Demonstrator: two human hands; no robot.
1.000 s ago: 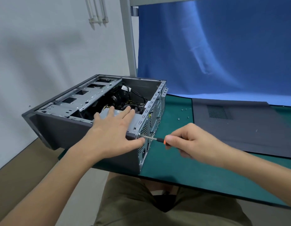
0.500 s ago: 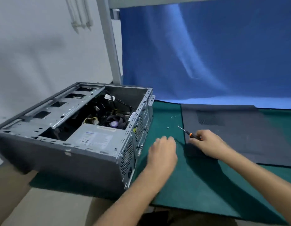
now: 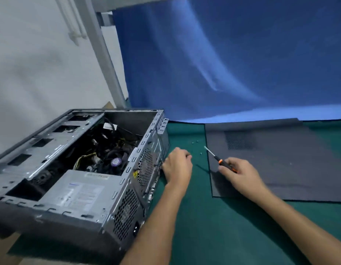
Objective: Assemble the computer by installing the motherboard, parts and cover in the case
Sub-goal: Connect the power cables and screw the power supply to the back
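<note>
Computer case [image 3: 125, 213] lies on its side, open face up, on the green surface [image 3: 223, 226], with its perforated rear panel just left of the person's left hand [image 3: 177, 167]. That hand rests knuckles-up beside the panel with its fingers curled under; whether they hold anything cannot be told. To its right, the right hand [image 3: 240, 175] grips a small orange-banded screwdriver [image 3: 213, 155], tip pointing away. The dark cover [image 3: 290, 165] lies flat beneath that hand. Loose screws [image 3: 201, 153] lie just beyond, between the two hands.
</note>
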